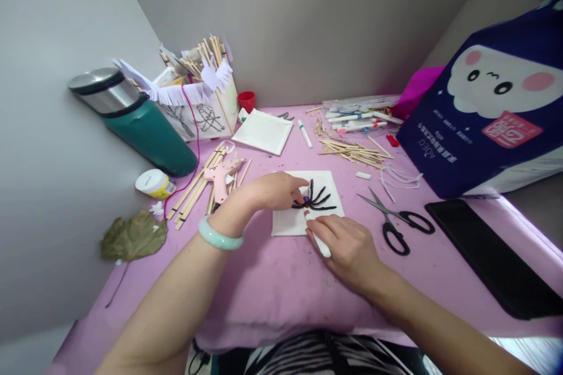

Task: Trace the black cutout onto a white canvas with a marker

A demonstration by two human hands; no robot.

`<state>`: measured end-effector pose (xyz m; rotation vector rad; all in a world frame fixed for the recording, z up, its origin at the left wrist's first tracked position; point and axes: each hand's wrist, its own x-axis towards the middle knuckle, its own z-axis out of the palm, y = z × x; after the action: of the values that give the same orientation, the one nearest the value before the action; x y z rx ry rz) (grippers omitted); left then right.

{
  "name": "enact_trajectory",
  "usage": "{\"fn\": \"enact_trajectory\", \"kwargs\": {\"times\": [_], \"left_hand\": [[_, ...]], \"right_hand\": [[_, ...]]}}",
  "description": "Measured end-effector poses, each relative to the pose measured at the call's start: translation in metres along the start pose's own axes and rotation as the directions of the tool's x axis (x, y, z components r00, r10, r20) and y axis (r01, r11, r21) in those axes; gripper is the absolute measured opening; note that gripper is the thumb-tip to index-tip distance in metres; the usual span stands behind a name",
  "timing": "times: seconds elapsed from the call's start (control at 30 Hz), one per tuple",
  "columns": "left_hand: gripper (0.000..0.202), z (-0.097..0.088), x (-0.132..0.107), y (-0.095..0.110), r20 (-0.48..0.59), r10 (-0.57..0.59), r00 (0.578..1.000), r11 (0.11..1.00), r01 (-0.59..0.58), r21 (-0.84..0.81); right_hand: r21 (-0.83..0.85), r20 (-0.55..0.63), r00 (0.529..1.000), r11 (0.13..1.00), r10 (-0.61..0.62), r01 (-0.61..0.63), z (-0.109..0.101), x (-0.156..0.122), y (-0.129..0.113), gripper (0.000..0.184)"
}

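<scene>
A black fuzzy spider with a purple middle lies on a white square panel in front of me. My left hand, with a pale green bangle at the wrist, reaches over the spider's left side. Its fingers bend down around the spider's body, the index finger the straightest; the exact contact is partly hidden. Just below the spider, my right hand grips a white marker, its tip end pointing up at the body.
Scissors lie half open at right, near a black phone-like slab and a blue bag. Wooden sticks and a capless-looking marker lie behind. A pink glue gun, green bottle and dry leaf are at left.
</scene>
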<state>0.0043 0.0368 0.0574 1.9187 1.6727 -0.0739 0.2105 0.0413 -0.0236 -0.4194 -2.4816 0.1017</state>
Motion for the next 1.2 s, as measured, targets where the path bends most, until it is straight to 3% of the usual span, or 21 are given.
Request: {"fn": "enact_trajectory", "kwargs": {"times": [1.2], "left_hand": [[0.059,0.0007,-0.0011,0.0063,-0.048,-0.036,0.998,0.998,0.038,0.047]], "right_hand": [[0.002,-0.009,1.0,1.0,0.028,-0.028,0.0011,-0.006,-0.0011,0.014]]}}
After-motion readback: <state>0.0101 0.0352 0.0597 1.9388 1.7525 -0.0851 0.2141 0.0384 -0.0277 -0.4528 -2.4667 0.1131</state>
